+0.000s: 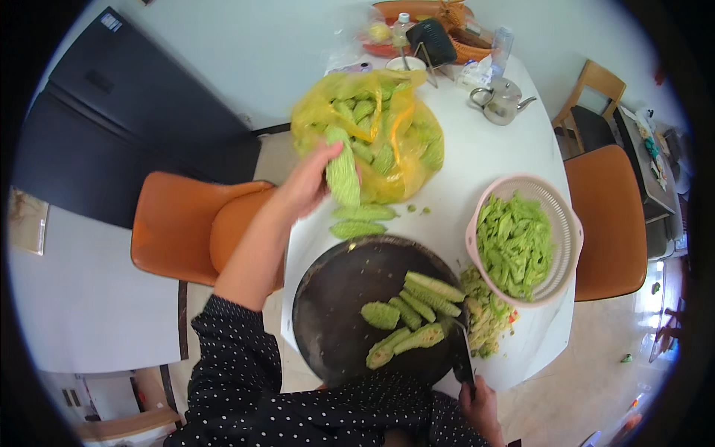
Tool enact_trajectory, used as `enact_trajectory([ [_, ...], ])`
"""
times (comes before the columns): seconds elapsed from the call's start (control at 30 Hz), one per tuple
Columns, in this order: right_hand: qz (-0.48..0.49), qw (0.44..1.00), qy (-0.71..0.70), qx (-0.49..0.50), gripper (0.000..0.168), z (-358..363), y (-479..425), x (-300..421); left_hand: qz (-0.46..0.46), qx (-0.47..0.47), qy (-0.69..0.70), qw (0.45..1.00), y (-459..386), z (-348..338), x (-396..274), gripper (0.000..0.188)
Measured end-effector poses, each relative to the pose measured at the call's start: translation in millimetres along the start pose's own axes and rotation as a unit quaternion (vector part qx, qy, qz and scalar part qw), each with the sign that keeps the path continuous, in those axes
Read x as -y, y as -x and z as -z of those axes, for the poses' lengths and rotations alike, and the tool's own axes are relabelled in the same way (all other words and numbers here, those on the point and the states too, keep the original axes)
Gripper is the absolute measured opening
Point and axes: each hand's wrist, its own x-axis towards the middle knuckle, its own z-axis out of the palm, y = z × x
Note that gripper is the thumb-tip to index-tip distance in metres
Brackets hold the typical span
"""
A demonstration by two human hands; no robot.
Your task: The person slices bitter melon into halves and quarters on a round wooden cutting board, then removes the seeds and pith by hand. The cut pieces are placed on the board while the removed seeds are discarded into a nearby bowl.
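Observation:
My left hand (313,181) grips a whole bitter melon (342,176) beside a yellow plastic bag (313,106) full of more bitter melons. Two further whole bitter melons (358,229) lie on the table between the bag and a round dark cutting board (329,296). My right hand (481,403) holds a kitchen knife (461,357) by its dark handle, at the board's right edge. On the board rest several cut bitter melon pieces (433,293), some hollowed, near the knife's blade. Part of the blade is hard to make out against the dark board.
A pink colander (571,246) with sliced bitter melon (514,246) stands at the right, beside a heap of scraped pulp and seeds (485,329). Farther back on the white table (463,151) are a teapot (501,103) and a plastic bottle (400,31). Orange chairs (606,223) flank the table.

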Motion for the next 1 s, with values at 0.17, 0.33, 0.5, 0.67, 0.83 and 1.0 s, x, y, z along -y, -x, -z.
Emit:
enact_trajectory([
  [0.17,-0.016,1.0,0.002,0.009,0.008,9.6,14.3,8.2,-0.008,0.094,-0.228,0.969,129.9,-38.9,78.1,0.047],
  [0.33,-0.018,0.999,0.019,0.022,0.01,16.7,31.8,16.2,0.07,0.009,-0.5,0.863,228.9,-79.3,163.2,0.051],
  [0.5,-0.04,0.992,0.046,0.107,0.017,20.6,47.9,43.4,-0.105,-0.067,-0.53,0.839,276.7,-88.6,252.5,0.057],
  [0.67,-0.02,0.982,0.098,0.157,0.018,15.2,61.7,33.8,-0.133,-0.062,-0.438,0.887,298.7,-85.3,278.8,0.059],
  [0.83,-0.008,0.982,0.119,0.149,0.014,11.0,67.8,20.8,-0.144,-0.096,-0.441,0.881,298.6,-89.0,277.2,0.062],
  [1.0,-0.022,0.984,0.107,0.144,0.013,14.2,67.5,27.3,-0.006,-0.11,-0.05,0.993,311.3,-85.8,264.3,0.049],
])
